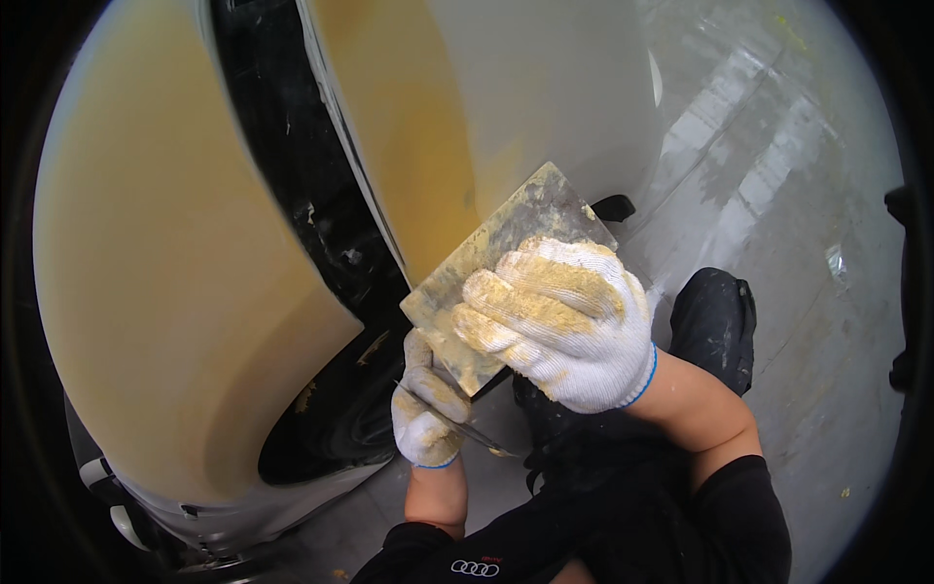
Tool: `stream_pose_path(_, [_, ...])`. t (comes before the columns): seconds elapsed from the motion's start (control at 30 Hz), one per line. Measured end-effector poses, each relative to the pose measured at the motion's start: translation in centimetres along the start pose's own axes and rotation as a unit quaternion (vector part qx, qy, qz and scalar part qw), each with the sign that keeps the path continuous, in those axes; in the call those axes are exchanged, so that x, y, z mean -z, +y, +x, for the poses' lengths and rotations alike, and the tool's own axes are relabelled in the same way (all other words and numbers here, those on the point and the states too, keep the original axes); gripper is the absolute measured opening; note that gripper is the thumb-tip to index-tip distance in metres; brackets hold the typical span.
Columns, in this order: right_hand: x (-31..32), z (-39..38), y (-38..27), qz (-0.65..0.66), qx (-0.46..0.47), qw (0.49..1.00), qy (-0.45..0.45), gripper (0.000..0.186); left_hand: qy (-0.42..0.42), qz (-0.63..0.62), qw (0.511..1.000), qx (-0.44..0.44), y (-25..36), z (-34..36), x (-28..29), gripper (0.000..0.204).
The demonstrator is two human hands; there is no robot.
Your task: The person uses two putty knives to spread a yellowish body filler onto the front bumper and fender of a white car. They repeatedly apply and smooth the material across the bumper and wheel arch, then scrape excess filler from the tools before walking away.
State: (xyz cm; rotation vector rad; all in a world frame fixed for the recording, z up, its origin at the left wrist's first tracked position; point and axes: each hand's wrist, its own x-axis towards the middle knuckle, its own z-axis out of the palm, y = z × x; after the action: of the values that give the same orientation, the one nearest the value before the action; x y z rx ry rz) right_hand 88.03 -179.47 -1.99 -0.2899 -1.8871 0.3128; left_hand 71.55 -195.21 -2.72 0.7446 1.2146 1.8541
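Observation:
My right hand [569, 321], in a white knit glove caked with yellowish putty, grips a flat rectangular spreader plate [525, 209]. Its fingers lie bent across the upper face, and grey and yellow smears cover that face. Just below and to the left, my left hand [428, 404], gloved the same way, is closed around a thin dark flat tool [467, 433] seen nearly edge-on; its exact kind does not show. The plate's lower corner overlaps the left hand. Behind the plate stands a car body panel [389, 107] with a wide yellow-brown filler patch.
Another curved, filler-toned car panel [165, 253] fills the left side, beyond a black gap [282, 127]. Below it is a dark wheel arch [331, 419]. The grey floor [778, 419] at right carries scuffs and light reflections. My dark shoe [713, 321] rests there.

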Motion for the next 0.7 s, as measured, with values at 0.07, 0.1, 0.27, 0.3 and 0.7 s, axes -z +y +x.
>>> stream_pose_path(0.07, [0.6,0.2,0.8,0.007,0.018,1.0,0.003,0.039,-0.005,-0.013,1.0,-0.011,-0.2,0.3,-0.1,0.027])
stream_pose_path(0.1, [1.4,0.5,1.3,0.017,0.014,1.0,0.003,0.035,-0.035,-0.003,0.999,-0.037,-0.2,0.5,-0.2,0.027])
stream_pose_path(0.27, [6.8,4.7,4.8,0.079,-0.136,0.96,0.23,0.029,-0.097,-0.043,0.993,-0.061,-0.4,0.8,-0.8,0.031])
stream_pose_path(0.3, [7.6,6.1,5.4,0.095,-0.168,0.946,0.262,0.03,-0.095,-0.046,0.992,-0.062,-0.4,0.8,-1.0,0.036])
stream_pose_path(0.7, [8.7,19.9,7.9,-0.067,0.213,0.97,0.095,0.038,-0.068,-0.021,0.997,-0.038,0.1,0.2,-2.6,0.102])
